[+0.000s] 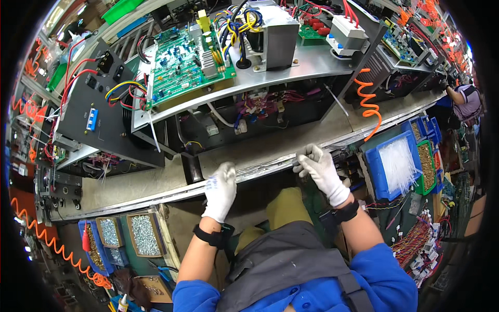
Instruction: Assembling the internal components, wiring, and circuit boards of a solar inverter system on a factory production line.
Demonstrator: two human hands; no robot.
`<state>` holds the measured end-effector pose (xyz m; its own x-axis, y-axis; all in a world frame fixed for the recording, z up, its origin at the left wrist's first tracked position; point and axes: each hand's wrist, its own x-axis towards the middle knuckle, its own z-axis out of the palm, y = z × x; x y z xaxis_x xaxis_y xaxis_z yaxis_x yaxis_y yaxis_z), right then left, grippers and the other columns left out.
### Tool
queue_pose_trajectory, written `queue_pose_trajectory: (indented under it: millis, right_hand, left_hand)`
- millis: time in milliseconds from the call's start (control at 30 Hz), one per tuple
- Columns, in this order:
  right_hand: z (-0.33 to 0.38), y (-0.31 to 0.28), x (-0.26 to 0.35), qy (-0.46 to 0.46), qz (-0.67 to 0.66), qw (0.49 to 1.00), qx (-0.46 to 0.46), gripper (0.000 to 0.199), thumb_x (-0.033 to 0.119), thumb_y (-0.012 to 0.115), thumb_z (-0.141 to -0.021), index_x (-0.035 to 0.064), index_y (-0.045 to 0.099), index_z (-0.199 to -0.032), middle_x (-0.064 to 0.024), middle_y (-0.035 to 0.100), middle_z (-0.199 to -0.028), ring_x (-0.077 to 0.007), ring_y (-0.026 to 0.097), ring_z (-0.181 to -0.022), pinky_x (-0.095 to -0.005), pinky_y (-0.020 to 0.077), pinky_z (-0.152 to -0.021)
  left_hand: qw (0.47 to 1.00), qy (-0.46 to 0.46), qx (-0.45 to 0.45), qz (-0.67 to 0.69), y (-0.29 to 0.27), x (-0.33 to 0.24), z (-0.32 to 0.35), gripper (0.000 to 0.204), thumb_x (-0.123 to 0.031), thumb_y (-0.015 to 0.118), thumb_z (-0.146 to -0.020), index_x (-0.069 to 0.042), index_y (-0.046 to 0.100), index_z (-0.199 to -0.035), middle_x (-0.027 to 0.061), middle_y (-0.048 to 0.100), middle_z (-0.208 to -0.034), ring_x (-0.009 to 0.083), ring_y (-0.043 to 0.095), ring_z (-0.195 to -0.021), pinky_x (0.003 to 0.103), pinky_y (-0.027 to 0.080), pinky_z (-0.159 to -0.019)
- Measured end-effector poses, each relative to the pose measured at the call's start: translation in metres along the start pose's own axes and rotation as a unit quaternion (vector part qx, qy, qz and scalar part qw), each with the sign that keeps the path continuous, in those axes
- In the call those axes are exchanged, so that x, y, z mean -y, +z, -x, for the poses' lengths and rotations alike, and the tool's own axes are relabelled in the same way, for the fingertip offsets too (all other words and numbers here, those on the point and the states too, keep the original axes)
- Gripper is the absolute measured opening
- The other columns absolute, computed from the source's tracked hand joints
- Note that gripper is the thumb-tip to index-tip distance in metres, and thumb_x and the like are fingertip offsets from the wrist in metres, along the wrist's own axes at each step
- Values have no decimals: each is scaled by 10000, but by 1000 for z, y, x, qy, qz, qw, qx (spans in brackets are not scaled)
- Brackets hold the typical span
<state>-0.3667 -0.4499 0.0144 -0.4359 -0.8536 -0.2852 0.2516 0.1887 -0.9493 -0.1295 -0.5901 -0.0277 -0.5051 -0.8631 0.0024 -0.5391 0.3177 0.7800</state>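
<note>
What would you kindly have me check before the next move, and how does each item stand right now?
1. White gloves worn: ok, one on the left hand and one on the right hand.
2. Both hands clear of the green circuit board: ok, neither touches it.
3. Left hand empty: cannot tell, its palm side is hidden.
4. Right hand empty: cannot tell, anything at its fingertips is too small to identify.
5. White cable ties stocked: ok, a pile lies in the blue bin.
6. Orange coiled hose stowed: not ok, it hangs down.

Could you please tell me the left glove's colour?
The left glove is white with small blue marks, best seen in the head view.
</note>
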Motion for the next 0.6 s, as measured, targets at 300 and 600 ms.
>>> queue_pose_trajectory:
  millis: [300, 600]
  right_hand:
    - [-33, 41, 7, -447, 560, 695, 70, 187, 124, 610, -770, 133, 617, -957, -57, 632, -854, -262, 598, -905, -441, 394, -956]
    - [-115, 28, 34, -335, 620, 709, -9, 100, 203, 634, -799, 105, 620, -802, -87, 616, -729, -292, 623, -704, -419, 466, -678]
  left_hand:
    - [976, 77, 158, -127, 28, -46, -12, 242, -285, 535, -927, -74, 631, -998, 184, 653, -784, 371, 640, -774, 463, 481, -692]
    - [986, -106, -94, 83, 63, -10, -92, 260, -294, 656, -884, -47, 658, -802, 106, 592, -604, 219, 551, -515, 364, 422, -516]
